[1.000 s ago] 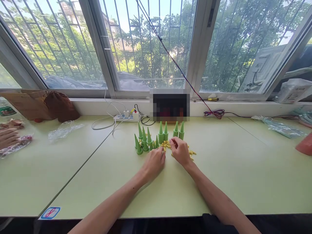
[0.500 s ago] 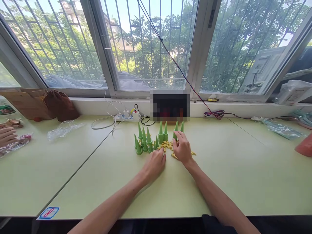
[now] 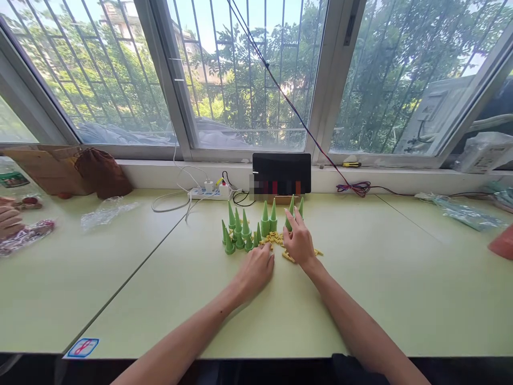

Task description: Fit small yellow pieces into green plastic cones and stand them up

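Several green cones (image 3: 240,231) stand upright in a cluster at the middle of the pale green table (image 3: 377,278). A pile of small yellow pieces (image 3: 274,238) lies just in front of them. My left hand (image 3: 256,269) rests on the table at the near edge of the pile with its fingers curled down; what is under the fingertips is hidden. My right hand (image 3: 298,240) reaches over the pile with thumb and fingers spread around the right-hand green cone (image 3: 290,212), touching it.
A dark device (image 3: 281,172) stands against the window sill behind the cones, with a white power strip (image 3: 208,191) and cables to its left. Clear bags (image 3: 105,212) and a brown pouch (image 3: 102,172) lie at left. Another person's hand (image 3: 10,220) is at the far left edge.
My right hand has moved from the yellow pile up and back to the right-hand cones, and its fingers have spread. My left hand has stayed at the pile's near edge.
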Tool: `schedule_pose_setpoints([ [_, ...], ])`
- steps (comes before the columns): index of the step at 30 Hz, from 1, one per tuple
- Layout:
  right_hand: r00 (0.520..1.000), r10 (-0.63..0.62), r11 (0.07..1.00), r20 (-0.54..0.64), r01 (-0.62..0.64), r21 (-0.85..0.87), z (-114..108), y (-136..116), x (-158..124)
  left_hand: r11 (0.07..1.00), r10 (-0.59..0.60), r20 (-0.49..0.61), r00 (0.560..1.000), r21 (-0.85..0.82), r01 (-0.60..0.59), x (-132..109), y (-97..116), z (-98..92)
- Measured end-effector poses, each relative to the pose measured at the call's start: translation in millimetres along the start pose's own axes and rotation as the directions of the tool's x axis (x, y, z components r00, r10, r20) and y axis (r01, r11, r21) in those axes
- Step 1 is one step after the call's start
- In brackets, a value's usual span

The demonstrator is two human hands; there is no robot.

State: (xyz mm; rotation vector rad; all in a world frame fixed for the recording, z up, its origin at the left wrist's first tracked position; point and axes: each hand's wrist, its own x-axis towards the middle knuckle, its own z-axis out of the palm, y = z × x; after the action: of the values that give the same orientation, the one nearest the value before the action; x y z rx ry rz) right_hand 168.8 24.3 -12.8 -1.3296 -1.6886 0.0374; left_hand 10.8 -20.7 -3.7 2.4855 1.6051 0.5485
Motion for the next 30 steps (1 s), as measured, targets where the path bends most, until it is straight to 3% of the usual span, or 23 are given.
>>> schedule_pose_setpoints([
  [15,0.995,-0.022,1.000,0.097,0.021,0.013,9.8,26.2,8.8,1.000,-0.008,-0.011,1.000,-0.022,0.008,0.8,3.5,-3.7],
  [30,0.997,-0.040,0.999,0.070,0.039,0.019,5.1,22.4,9.5,0.998,0.036,-0.056,0.998,-0.050,-0.039,0.3,4.2,-3.6],
])
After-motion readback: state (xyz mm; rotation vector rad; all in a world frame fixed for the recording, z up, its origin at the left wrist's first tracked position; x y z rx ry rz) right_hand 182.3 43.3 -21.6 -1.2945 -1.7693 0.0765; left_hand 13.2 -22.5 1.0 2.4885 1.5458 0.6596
